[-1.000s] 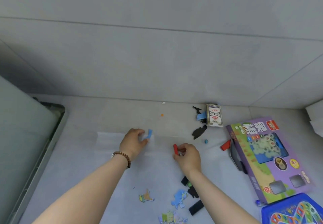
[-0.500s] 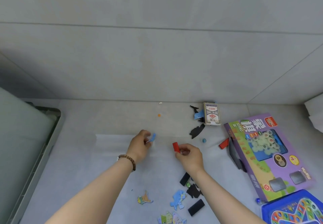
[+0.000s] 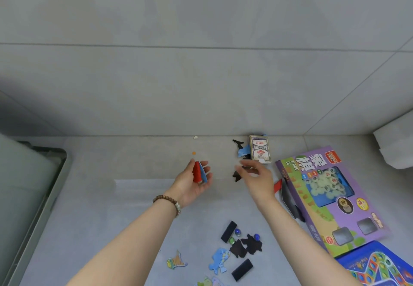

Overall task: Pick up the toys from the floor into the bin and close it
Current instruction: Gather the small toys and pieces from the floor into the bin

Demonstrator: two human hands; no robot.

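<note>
Grey floor seen from above, with toys scattered around a purple game box lying flat. Nearest the viewer, a blue game board sits just beside the box's near end. Left of that end lie loose puzzle pieces, some black and some printed in colour, with two black bars and a few glass marbles among them. Farther out, left of the box's middle, two bare forearms reach forward. The right hand hovers just left of the box, slightly blurred, fingers loosely spread and grasping nothing, above a black puzzle piece; a red block lies on the floor touching the box's left edge. The left hand, with a bead bracelet on its wrist, is farther left of the box, palm turned up, fingers curled around a second red block and a flat blue piece. Well to the left of the box, the grey bin shows only its rim. Beyond the box's far left corner stand a pack of playing cards and an orange bead, close to the grey wall.
</note>
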